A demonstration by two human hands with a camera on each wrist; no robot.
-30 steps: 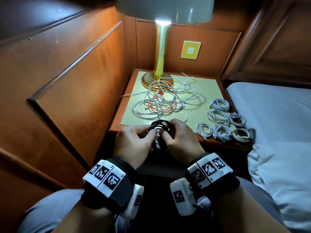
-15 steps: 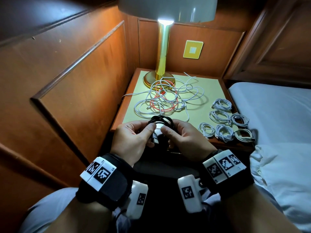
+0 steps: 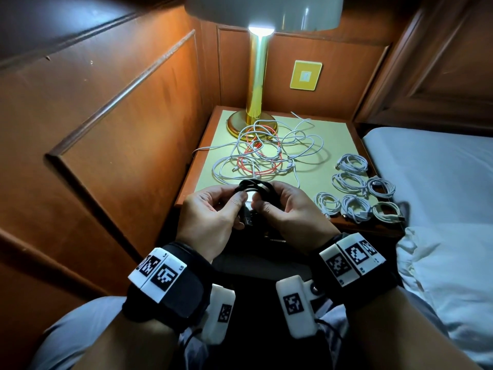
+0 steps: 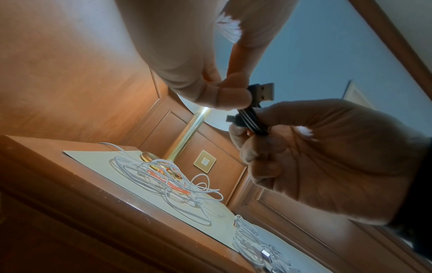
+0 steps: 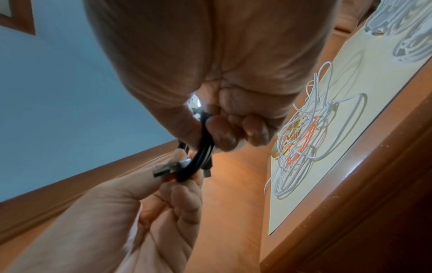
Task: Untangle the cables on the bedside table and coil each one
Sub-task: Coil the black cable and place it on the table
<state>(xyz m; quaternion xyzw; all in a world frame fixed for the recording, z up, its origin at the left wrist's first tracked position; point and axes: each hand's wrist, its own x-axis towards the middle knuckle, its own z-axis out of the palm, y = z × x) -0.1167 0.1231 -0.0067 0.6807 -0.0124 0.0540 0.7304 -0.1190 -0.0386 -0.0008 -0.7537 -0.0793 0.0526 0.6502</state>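
Both my hands worked at the counter's (image 3: pixel 344 145) near edge; my left hand (image 3: pixel 210 217) pinched the black cable (image 3: pixel 256 184) near its USB plug (image 4: pixel 265 91), fingers curled round the strands; my right hand (image 3: pixel 290 209) was clamped on the same coiled bundle from the other side; the tangle of white and red cables (image 3: pixel 266 153) lay by the lamp base (image 3: pixel 240 124); six coiled white cables (image 3: pixel 356 189) sat grouped at the counter's right, beside the bed (image 3: pixel 432 172).

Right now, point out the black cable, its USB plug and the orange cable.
black cable (image 3: pixel 254 186), head view, top of coil
USB plug (image 4: pixel 265 91), left wrist view, metal shell
orange cable (image 3: pixel 256 170), head view, near loop
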